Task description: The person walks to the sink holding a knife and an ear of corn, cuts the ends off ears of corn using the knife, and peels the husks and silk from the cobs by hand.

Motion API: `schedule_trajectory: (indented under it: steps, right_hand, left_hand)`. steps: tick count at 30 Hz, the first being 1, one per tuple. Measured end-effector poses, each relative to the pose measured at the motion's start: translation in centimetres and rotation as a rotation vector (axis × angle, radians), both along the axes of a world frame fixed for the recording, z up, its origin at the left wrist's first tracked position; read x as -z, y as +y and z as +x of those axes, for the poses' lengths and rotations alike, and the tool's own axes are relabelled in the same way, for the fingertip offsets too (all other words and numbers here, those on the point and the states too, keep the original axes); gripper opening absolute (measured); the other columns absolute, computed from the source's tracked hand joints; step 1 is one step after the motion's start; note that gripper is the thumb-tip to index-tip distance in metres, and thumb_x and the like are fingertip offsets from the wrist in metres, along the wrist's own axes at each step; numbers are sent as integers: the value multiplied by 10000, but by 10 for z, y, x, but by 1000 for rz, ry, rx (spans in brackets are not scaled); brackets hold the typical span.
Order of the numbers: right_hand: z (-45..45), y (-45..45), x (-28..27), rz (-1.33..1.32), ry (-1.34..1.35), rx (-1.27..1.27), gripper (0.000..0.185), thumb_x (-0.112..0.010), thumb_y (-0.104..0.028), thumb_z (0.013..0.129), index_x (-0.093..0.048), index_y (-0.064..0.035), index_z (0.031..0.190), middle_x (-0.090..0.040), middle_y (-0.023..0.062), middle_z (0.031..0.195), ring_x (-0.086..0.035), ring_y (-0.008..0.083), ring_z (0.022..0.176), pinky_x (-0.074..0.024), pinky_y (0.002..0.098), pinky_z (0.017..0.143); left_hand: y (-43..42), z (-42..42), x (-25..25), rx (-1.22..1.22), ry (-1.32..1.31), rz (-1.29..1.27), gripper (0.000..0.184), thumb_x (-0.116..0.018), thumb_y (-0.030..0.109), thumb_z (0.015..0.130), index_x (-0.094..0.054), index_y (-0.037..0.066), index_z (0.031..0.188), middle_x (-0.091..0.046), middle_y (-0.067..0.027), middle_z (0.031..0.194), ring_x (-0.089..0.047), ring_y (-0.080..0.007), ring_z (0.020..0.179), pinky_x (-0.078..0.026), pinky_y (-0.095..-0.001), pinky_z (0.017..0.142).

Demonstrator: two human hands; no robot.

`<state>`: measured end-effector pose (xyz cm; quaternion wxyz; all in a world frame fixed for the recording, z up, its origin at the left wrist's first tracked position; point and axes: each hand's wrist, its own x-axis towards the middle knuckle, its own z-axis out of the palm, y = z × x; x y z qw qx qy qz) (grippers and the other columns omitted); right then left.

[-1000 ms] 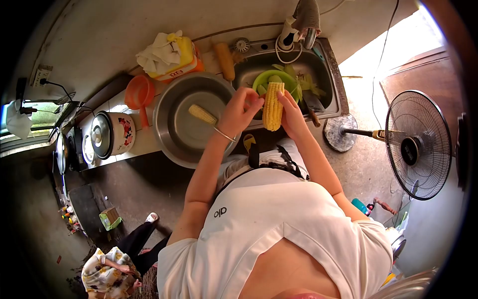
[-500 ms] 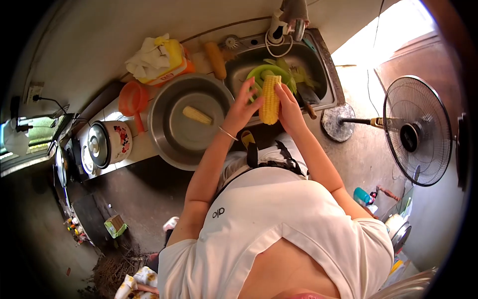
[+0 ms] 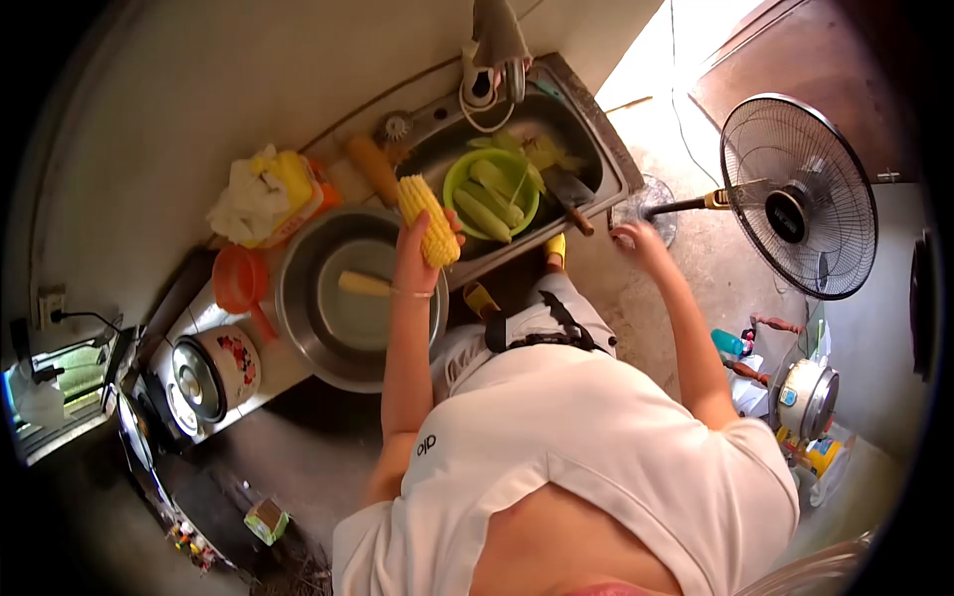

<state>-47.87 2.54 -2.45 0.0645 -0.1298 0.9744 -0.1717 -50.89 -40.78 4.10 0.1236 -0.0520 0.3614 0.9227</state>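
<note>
My left hand (image 3: 415, 253) is closed around a husked yellow corn cob (image 3: 419, 204), holding it up over the right rim of a large metal basin (image 3: 298, 343). Inside the basin lies another pale corn cob (image 3: 364, 284), partly hidden by my wrist. My right hand (image 3: 639, 240) is off to the right, beyond the sink's corner, with nothing in it and its fingers loosely apart. A green bowl (image 3: 450, 189) in the sink (image 3: 422, 149) holds several unhusked corn ears (image 3: 481, 211).
A knife handle (image 3: 578, 221) juts over the sink's front edge. Left of the basin are a red-orange dipper (image 3: 239, 280) and a rice cooker (image 3: 231, 360). Behind it sits a yellow-orange package (image 3: 291, 194). A standing fan (image 3: 790, 214) is at the right.
My right hand has let go of the corn cob and swung out right. My left hand now grips the cob alone. The view has shifted, showing more of the green bowl.
</note>
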Motion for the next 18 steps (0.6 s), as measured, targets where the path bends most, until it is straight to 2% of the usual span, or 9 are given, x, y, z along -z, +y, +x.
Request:
schedule_trajectory:
  steps: [3,5,7,9,11,12,13,16,18]
  right_hand:
    - [71,-3,0,-413,-262,263,85,-652,-44,737,-579,-44,780,-604,139,741,-611,265,694,-484,367,618]
    - [117,-17,-27,181,-604,-49,185,-596,-239,795,-657,-64,791,-642,155,766,-622,324,723,-494,397,664]
    - [142,-43,-57,-80,-793,57,190,-584,-237,799,-669,-68,798,-644,170,784,-611,350,709,-484,424,651]
    - [156,-38,-32,-58,-613,124,233,-558,-246,847,-671,-44,822,-658,144,730,-622,279,651,-473,392,611]
    - [162,-46,-14,-618,-687,680,283,-536,-236,901,-659,6,821,-614,14,648,-550,126,598,-437,299,553]
    - [159,-54,-22,-853,-652,805,314,-504,-232,937,-665,26,856,-600,-32,696,-516,80,626,-420,256,551]
    - [162,-69,-30,-1056,-416,903,257,-510,-167,914,-659,43,916,-647,13,800,-554,85,698,-431,224,604]
    - [170,-72,-3,-1186,-113,983,238,-514,-134,907,-651,47,976,-657,27,865,-561,79,769,-453,222,680]
    - [169,-73,4,-987,-151,744,322,-545,-179,901,-573,47,1128,-643,64,999,-548,94,890,-453,224,764]
  left_hand:
    - [-2,0,-9,-14,27,-43,438,-552,256,912,-406,65,1279,-590,-125,975,-590,-213,817,-519,-361,686]
    - [-3,-4,-13,6,41,-52,405,-550,246,913,-421,63,1250,-592,-129,978,-596,-211,812,-529,-355,679]
    - [4,-13,-8,36,35,-127,378,-554,236,910,-431,58,1220,-595,-135,984,-605,-209,809,-541,-347,667]
    - [8,-16,-8,55,39,-109,346,-555,225,907,-443,52,1185,-598,-137,986,-613,-206,818,-550,-344,665]
    - [14,-22,-3,65,22,-76,332,-562,225,904,-457,51,1167,-604,-137,982,-616,-203,822,-552,-346,668]
    - [16,-22,-2,57,26,-69,332,-562,225,904,-457,51,1167,-604,-137,982,-616,-203,822,-552,-346,668]
    - [18,-24,-2,75,-3,-72,328,-570,229,900,-463,52,1155,-606,-136,977,-619,-204,817,-553,-346,667]
    - [20,-24,-5,87,-40,-64,336,-578,212,896,-456,52,1166,-612,-140,971,-627,-212,809,-557,-350,662]
    - [21,-23,-5,87,-57,-57,349,-582,186,893,-443,47,1181,-615,-142,968,-635,-224,804,-562,-360,657]
